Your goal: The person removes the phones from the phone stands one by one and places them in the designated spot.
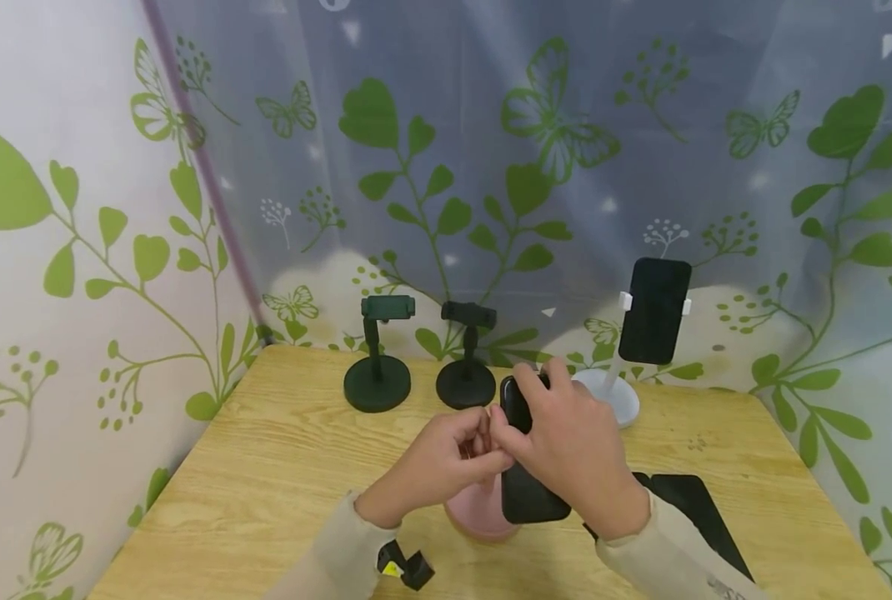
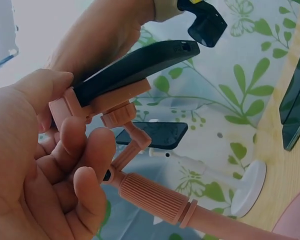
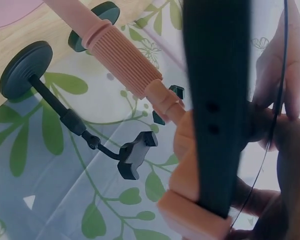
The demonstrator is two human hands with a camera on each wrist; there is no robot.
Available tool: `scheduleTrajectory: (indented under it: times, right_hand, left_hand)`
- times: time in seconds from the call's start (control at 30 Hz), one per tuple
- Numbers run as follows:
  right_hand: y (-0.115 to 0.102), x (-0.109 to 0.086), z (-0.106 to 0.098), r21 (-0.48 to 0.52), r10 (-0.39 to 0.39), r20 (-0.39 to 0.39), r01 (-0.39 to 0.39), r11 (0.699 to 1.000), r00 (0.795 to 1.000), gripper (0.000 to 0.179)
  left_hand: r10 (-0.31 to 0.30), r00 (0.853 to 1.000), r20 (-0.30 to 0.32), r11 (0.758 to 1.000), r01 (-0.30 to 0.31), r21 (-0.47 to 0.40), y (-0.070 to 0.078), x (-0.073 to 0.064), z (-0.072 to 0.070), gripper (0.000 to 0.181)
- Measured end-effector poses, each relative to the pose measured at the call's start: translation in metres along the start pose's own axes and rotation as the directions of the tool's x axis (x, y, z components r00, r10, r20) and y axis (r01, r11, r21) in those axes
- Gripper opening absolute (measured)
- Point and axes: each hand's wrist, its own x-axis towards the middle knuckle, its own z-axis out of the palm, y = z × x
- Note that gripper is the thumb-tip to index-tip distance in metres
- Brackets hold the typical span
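Pink stand: its round base [image 1: 479, 512] stood on the table [image 1: 281, 467], in front of the black stand [image 1: 466, 383]; its ribbed post leaned up to a pink holder [image 2: 121, 96].
Phone in the pink holder: the dark phone [image 1: 532, 497] lay along the pink holder, one end against the raised lip; whether it was clamped on both sides could not be told.
Left hand: the left hand [image 1: 442, 458] was mostly closed, thumb on the lip and fingers curled beneath, pinching the pink holder's end.
Right hand: the right hand [image 1: 577, 433] was partly closed round the phone, thumb at the near edge, fingers bent over the far one.
White stand: the white stand [image 1: 617, 398] stood behind to the right; its white clamps held an upright second phone [image 1: 654, 312].
Left of the black stand: a dark green stand [image 1: 377, 383], its holder raised on a short post.
Right side: dark flat items [image 1: 704, 510] lay on the table, partly behind the right forearm.
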Motion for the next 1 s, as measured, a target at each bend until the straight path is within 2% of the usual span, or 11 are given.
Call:
scheduleTrajectory:
  times: [0.2, 0.37, 0.47, 0.7, 1.0]
  right_hand:
    - [-0.001, 0.001, 0.0, 0.001, -0.004, -0.002, 0.004, 1.0, 1.0, 0.039]
    - [-0.001, 0.001, -0.001, 0.009, -0.013, -0.019, 0.013, 1.0, 1.0, 0.036]
    - [0.0, 0.002, -0.001, 0.014, -0.022, -0.025, 0.022, 1.0, 0.999, 0.036]
    - [-0.002, 0.003, -0.002, 0.003, -0.04, -0.004, 0.04, 0.999, 0.999, 0.038]
    - [-0.003, 0.001, -0.009, 0.003, -0.001, 0.046, 0.001, 1.0, 0.999, 0.035]
  left_hand:
    - [0.026, 0.999, -0.02, 0.999, -0.025, 0.032, 0.0, 0.002, 0.002, 0.022]
    - [0.046, 0.998, -0.041, 0.999, -0.046, 0.004, 0.0, 0.004, 0.004, 0.02]
    - [0.037, 0.998, -0.049, 0.999, -0.037, 0.002, 0.001, 0.004, 0.003, 0.021]
    - [0.04, 0.999, -0.028, 0.999, -0.04, -0.001, 0.004, -0.002, -0.004, 0.026]
    - [0.049, 0.998, 0.028, 0.998, -0.048, -0.038, -0.002, -0.003, -0.005, 0.026]
